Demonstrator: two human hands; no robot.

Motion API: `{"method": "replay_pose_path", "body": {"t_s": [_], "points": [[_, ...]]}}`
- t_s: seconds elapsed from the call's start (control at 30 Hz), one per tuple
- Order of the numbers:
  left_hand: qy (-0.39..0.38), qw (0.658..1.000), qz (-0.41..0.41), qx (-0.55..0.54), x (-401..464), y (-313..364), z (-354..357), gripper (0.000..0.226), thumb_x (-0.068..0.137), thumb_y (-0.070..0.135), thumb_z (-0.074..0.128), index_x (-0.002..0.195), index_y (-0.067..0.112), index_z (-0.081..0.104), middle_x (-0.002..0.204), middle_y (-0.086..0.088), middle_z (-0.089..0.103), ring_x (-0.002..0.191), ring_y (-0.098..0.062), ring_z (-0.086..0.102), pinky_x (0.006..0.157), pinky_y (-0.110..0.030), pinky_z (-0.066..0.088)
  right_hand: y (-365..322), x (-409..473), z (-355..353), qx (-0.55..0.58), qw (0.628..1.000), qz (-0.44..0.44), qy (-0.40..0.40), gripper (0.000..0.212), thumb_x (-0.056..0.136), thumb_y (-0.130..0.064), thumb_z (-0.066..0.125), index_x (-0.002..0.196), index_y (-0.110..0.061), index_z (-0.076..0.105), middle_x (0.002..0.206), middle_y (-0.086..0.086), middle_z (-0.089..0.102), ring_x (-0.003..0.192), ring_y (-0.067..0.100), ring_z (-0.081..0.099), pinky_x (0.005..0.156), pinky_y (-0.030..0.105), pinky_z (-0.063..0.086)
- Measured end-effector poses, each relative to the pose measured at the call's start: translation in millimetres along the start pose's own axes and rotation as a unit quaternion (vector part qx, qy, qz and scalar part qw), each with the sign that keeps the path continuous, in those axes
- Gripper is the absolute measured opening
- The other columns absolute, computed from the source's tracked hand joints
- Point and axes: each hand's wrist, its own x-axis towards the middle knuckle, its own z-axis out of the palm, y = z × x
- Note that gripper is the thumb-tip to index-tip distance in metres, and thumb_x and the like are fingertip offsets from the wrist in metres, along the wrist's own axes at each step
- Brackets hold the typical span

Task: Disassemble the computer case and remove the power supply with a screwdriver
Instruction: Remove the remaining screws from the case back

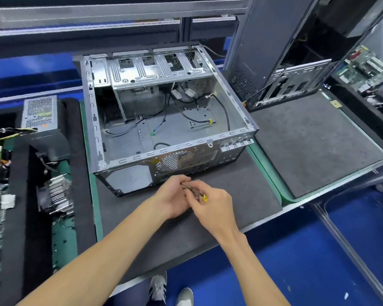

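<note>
Computer case (pixel 164 115) lies open on the bench (pixel 241 195), its supply bay bare; power supply (pixel 40 113) sits well apart, left. Removal looks finished. Our right hand (pixel 212 204) grips the screwdriver (pixel 195 192); left hand (pixel 175 197) fingers pinch its shaft.

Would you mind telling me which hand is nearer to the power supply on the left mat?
Left. The left hand is in front of the case, closer to the power supply at far left; the right hand is beside it, farther right, holding the screwdriver.

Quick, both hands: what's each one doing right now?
Left hand: fingers curled on the screwdriver shaft.
Right hand: grips the screwdriver's handle.
</note>
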Motion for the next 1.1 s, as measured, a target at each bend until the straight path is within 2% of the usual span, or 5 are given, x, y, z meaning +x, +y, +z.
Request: {"method": "replay_pose_path", "body": {"t_s": [0.4, 0.57, 0.77, 0.93, 1.1], "points": [[0.136, 0.984, 0.119, 0.007, -119, -15, -112, 0.021, 0.086, 0.005, 0.045, 0.067, 0.013, 0.048, 0.065, -0.003, 0.041, 0.047, -0.013, 0.031, 0.047, -0.024, 0.021, -95, -35, 67, 0.153, 0.974, -0.101, -0.136, 0.023, 0.093, -0.037, 0.050, 0.094, -0.023, 0.068, 0.062, -0.007, 0.064, 0.057, 0.015, 0.057, 0.057, 0.035, 0.050], [0.294, 0.939, 0.178, -0.022, -170, -28, -178, 0.030, 0.098, 0.008, 0.039, 0.075, 0.006, 0.058, 0.065, -0.007, 0.054, 0.052, -0.018, 0.050, 0.045, -0.024, 0.044, -132, -59, 109, 0.182, 0.960, -0.103, -0.188, 0.020, 0.098, -0.038, 0.051, 0.089, -0.029, 0.066, 0.064, -0.008, 0.064, 0.053, 0.016, 0.049, 0.049, 0.023, 0.036], [0.359, 0.913, 0.192, -0.028, -186, -55, -229, 0.035, 0.105, 0.010, 0.032, 0.102, -0.006, 0.064, 0.098, -0.021, 0.068, 0.090, -0.029, 0.067, 0.084, -0.037, 0.055, -150, -84, 143, 0.169, 0.957, -0.089, -0.220, 0.020, 0.098, -0.035, 0.052, 0.082, -0.034, 0.064, 0.064, -0.014, 0.063, 0.054, 0.013, 0.050, 0.052, 0.020, 0.037], [0.363, 0.916, 0.169, -0.015, -178, -61, -235, 0.029, 0.105, 0.014, 0.039, 0.112, -0.002, 0.062, 0.114, -0.018, 0.063, 0.089, -0.021, 0.055, 0.092, -0.035, 0.042, -149, -95, 156, 0.160, 0.960, -0.068, -0.221, 0.035, 0.093, -0.050, 0.043, 0.086, -0.027, 0.069, 0.060, -0.010, 0.058, 0.052, 0.011, 0.045, 0.052, 0.022, 0.036], [0.333, 0.931, 0.152, 0.014, -181, -56, -239, 0.033, 0.105, 0.019, 0.042, 0.127, 0.002, 0.060, 0.136, -0.011, 0.057, 0.136, -0.023, 0.044, 0.116, -0.042, 0.024, -154, -94, 156, 0.157, 0.965, -0.045, -0.204, 0.036, 0.091, -0.053, 0.042, 0.084, -0.029, 0.067, 0.058, -0.012, 0.056, 0.051, 0.009, 0.043, 0.051, 0.022, 0.034]]}}
